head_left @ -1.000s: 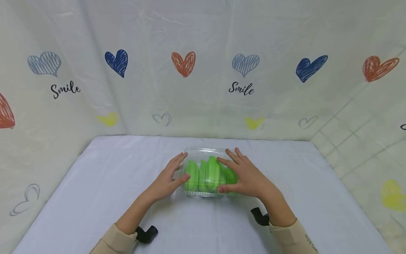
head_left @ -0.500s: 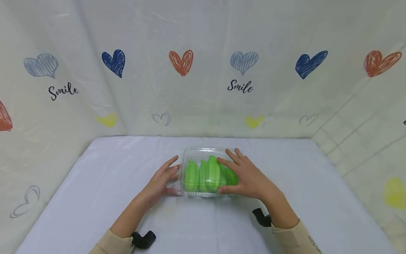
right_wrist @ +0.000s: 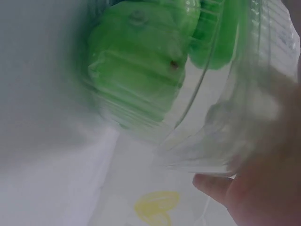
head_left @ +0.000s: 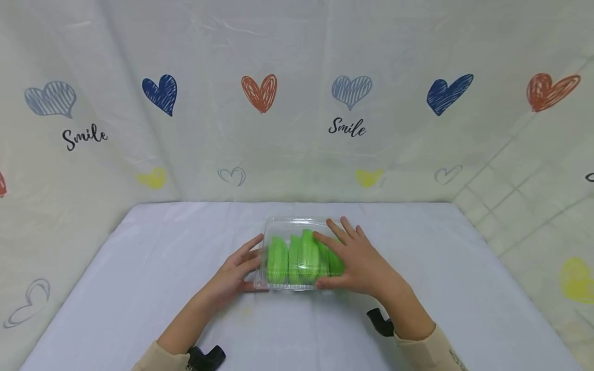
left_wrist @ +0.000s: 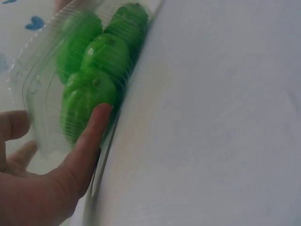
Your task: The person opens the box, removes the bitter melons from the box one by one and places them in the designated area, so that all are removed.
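A clear plastic clamshell box (head_left: 297,221) stands at the middle of the table, with several green, ribbed, elongated vegetables (head_left: 277,260) side by side inside. My left hand (head_left: 232,273) grips the box's left end, thumb along the lower front edge and fingers at the side. In the left wrist view, the thumb (left_wrist: 87,150) lies over the front wall beside the rounded ends of the green pieces. My right hand (head_left: 359,257) holds the right end, its thumb at the front and its fingers spread over the lid. It hides part of that end.
A white cloth covers the table (head_left: 297,335). Behind it hangs a pale backdrop (head_left: 297,154) printed with hearts and "Smile". Black curved pieces (head_left: 381,322) sit by both wrists, next to beige sleeves (head_left: 429,350).
My left hand has moved left and down from over the box's left part to its left side, thumb now at the lower front edge. The right hand keeps its place on the box.
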Demonstrator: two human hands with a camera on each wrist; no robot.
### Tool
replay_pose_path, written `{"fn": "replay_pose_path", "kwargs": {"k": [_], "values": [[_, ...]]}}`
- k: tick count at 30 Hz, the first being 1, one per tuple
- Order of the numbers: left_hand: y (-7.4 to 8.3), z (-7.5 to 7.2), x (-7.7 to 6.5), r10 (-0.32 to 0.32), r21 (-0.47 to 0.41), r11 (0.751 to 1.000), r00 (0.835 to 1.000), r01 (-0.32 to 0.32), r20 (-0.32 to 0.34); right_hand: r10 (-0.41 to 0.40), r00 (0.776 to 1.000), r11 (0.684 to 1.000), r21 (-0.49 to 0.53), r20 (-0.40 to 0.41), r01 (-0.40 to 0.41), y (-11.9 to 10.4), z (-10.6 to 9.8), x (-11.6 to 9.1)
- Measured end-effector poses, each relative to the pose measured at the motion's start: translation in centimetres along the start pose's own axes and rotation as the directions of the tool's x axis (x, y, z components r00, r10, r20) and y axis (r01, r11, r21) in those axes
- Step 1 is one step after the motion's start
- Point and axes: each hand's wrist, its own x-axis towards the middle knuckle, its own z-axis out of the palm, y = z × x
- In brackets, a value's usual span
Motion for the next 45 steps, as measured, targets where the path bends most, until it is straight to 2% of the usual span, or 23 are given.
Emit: {"fn": "replay_pose_path", "kwargs": {"k": [8, 14, 26, 38, 45], "values": [[0.1, 0.2, -0.2, 0.005, 0.013, 1.0, 1.0, -0.005, -0.015, -0.026, 0.999, 0.995, -0.095, -0.023, 0.024, -0.6, -0.2, -0.2], [0.5, 0.1, -0.5, 0.033, 0.036, 0.999, 0.999, -0.033, -0.008, -0.074, 0.996, 0.992, -0.11, -0.044, 0.068, -1.1, -0.1, 0.0], [0.5, 0.0, -0.7, 0.047, 0.043, 0.998, 0.999, -0.047, -0.007, -0.115, 0.993, 0.98, -0.164, -0.022, 0.11, -1.5, 0.1, 0.0], [0.8, -0.1, -0.7, 0.046, 0.052, 0.998, 0.999, -0.047, 0.025, -0.114, 0.993, 0.988, -0.102, 0.006, 0.114, -1.5, 0.0, 0.2], [0.7, -0.3, -0.7, 0.058, 0.041, 0.997, 0.997, -0.061, 0.057, -0.153, 0.988, 0.985, -0.08, 0.016, 0.153, -1.5, -0.2, 0.1]]}}
